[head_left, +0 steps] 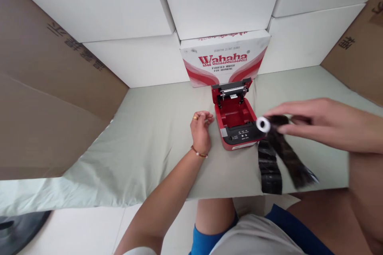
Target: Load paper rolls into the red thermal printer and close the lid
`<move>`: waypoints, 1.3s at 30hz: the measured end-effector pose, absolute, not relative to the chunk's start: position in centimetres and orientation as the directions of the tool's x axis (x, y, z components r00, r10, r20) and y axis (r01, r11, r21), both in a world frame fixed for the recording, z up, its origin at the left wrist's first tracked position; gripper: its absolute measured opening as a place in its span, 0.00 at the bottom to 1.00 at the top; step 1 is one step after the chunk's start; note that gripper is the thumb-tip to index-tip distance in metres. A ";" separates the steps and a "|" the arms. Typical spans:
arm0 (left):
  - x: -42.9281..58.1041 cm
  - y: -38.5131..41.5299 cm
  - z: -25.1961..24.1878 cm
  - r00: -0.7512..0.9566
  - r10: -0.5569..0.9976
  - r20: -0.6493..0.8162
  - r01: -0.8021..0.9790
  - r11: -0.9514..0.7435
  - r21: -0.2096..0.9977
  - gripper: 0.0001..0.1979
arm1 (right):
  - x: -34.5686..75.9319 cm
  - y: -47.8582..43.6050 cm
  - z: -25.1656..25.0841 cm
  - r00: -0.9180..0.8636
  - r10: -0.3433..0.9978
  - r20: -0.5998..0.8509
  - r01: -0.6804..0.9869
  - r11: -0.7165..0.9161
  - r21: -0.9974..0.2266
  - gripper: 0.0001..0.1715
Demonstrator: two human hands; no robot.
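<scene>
A red and black label printer (238, 127) sits on the cloth with its lid (231, 87) raised and its red inner bay exposed. My left hand (201, 129) rests on the cloth just left of the printer, fingers curled in with the thumb against them; nothing shows in it. To the printer's right, my right hand (317, 121) grips a roll of dark shiny ribbon (279, 121) above the cloth, its white core end facing the printer. A loose tail hangs from the roll, smeared by motion. Below it lies a crinkled black strip (269, 171) near the front edge.
Behind the printer stands a white and red Wahaha water carton (226, 61), against stacked white boxes (221, 0). Brown cardboard boxes (54, 99) flank the left side and another brown box (356, 48) the right. A pale green cloth (143, 139) covers the table.
</scene>
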State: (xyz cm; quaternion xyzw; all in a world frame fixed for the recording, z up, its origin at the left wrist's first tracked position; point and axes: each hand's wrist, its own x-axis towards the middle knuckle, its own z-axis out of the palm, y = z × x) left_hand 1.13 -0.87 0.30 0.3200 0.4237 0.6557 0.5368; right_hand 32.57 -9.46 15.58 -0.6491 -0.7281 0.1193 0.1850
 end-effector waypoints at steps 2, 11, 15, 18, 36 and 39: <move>1.3 -2.5 0.8 -0.282 0.929 0.240 -0.102 -0.278 0.955 0.13 | 28.7 -7.0 15.5 -0.121 0.989 0.085 0.919 0.144 -0.368 0.28; 1.8 -6.5 2.1 0.238 0.469 0.851 0.366 -0.855 0.369 0.16 | 19.8 -0.9 12.8 -0.186 0.973 -0.135 0.967 0.157 -0.200 0.31; 2.2 -6.5 2.0 0.293 0.422 0.858 0.449 -0.853 0.267 0.17 | 19.7 0.2 12.1 -0.194 0.971 -0.141 0.976 0.177 -0.129 0.30; 2.1 -6.5 1.9 0.316 0.412 0.855 0.486 -0.844 0.227 0.18 | 20.1 -0.6 12.3 -0.285 0.956 -0.075 0.933 0.259 -0.252 0.27; 1.8 -6.8 1.3 0.342 0.304 0.889 0.468 -0.876 0.119 0.17 | 23.5 -4.1 10.5 -0.117 0.860 0.497 0.722 0.417 -0.552 0.27; 1.5 -7.0 1.4 0.356 0.325 0.876 0.487 -0.865 0.123 0.18 | 24.6 -6.1 8.8 -0.237 0.823 0.515 0.623 0.536 -0.569 0.23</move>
